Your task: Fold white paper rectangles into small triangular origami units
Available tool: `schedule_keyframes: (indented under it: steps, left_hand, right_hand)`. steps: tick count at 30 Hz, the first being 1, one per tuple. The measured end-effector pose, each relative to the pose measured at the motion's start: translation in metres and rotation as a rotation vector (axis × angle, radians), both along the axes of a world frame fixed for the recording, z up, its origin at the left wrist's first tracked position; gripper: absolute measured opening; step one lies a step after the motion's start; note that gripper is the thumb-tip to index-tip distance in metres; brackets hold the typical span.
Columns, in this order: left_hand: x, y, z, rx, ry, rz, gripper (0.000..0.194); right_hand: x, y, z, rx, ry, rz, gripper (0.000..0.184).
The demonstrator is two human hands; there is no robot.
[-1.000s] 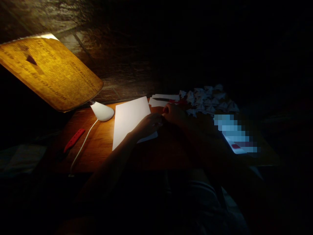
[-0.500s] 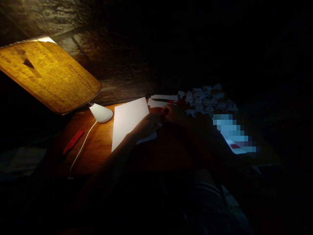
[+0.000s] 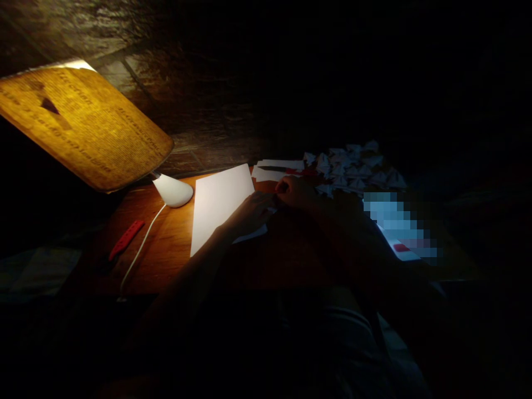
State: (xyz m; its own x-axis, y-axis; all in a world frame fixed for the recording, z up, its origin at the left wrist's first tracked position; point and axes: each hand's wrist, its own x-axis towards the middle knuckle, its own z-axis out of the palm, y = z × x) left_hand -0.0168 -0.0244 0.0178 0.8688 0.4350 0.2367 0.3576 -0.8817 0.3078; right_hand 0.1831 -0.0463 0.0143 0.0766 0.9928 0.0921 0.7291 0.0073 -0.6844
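Observation:
My left hand (image 3: 251, 209) lies across the right side of a white paper sheet (image 3: 218, 202), its fingers bent and in shadow. By its fingertips shows a small sliver of white paper (image 3: 272, 210). Close beside it, my right hand (image 3: 293, 191) is closed, with thumb and forefinger curled together; what it pinches is too dark to make out. Behind the hands, a knife-like tool with a dark blade and red handle (image 3: 296, 172) rests on some paper pieces (image 3: 268, 176). Many small folded paper shapes (image 3: 341, 172) are heaped to the right.
At left, a desk lamp with a printed shade (image 3: 91, 127) and white base (image 3: 173, 192) lights the wooden table (image 3: 166, 244). Its white cord (image 3: 141, 249) runs to the front edge, past a red power strip (image 3: 127, 238). A glowing phone-like screen (image 3: 394, 227) lies at right.
My left fingers have shifted slightly, and less white paper shows by them. The right hand stays closed in nearly the same place. The view has moved a little.

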Motion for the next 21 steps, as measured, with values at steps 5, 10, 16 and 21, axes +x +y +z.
schedule_keyframes:
  steps: [5, 10, 16, 21]
  left_hand:
    - [0.0001, 0.0016, -0.0016, 0.009, 0.011, 0.021, 0.023]
    - [-0.0007, 0.0039, -0.0033, 0.014, 0.015, 0.022, 0.024]
    - [-0.0030, 0.0040, -0.0052, 0.046, 0.042, 0.087, 0.022]
    - [-0.0053, 0.0021, -0.0054, 0.026, 0.062, 0.119, 0.028]
  right_hand:
    - [-0.0015, -0.0008, 0.0034, -0.020, 0.030, -0.005, 0.013]
    - [-0.0020, 0.0005, 0.0044, -0.045, 0.021, -0.025, 0.015]
    - [-0.0040, 0.0039, 0.0054, -0.069, 0.050, -0.046, 0.022]
    - [-0.0014, 0.0055, 0.0034, -0.057, 0.044, -0.019, 0.023]
